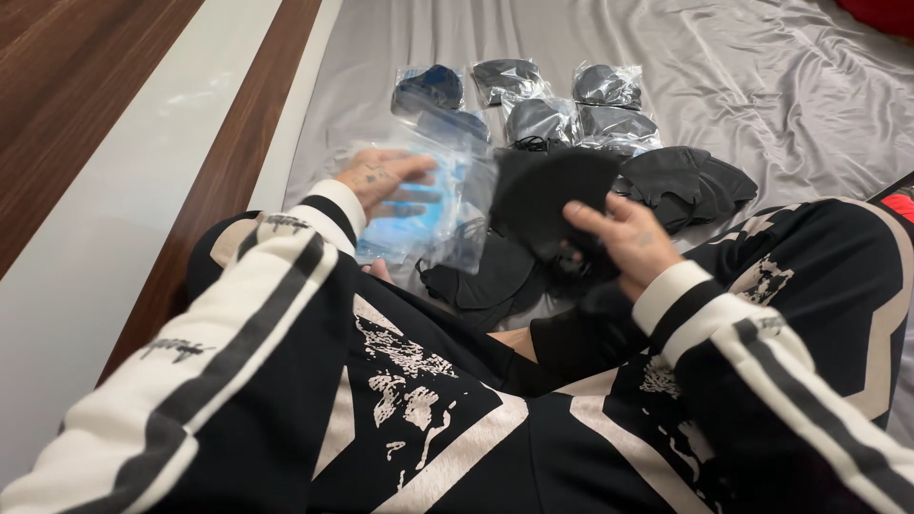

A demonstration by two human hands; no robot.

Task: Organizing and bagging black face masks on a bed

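The person sits on a bed with a grey sheet (762,86). The left hand (386,181) lies flat on a clear bag (433,205), fingers nearly straight, pressing on it; the bag is blurred, and looks to be held between palm and thumb, but I cannot tell this for sure. The right hand (624,238) is closed around a black mask (547,200), fingers curled over its edge, just beside the bag.

The step in hand seems to be the packing of one mask into one bag (five bagged masks (538,100) lie in rows further up the sheet). A pile of loose masks (685,181) waits near the right hand. The next move, I judge, needs the bag mouth held open while the mask is kept folded flat.
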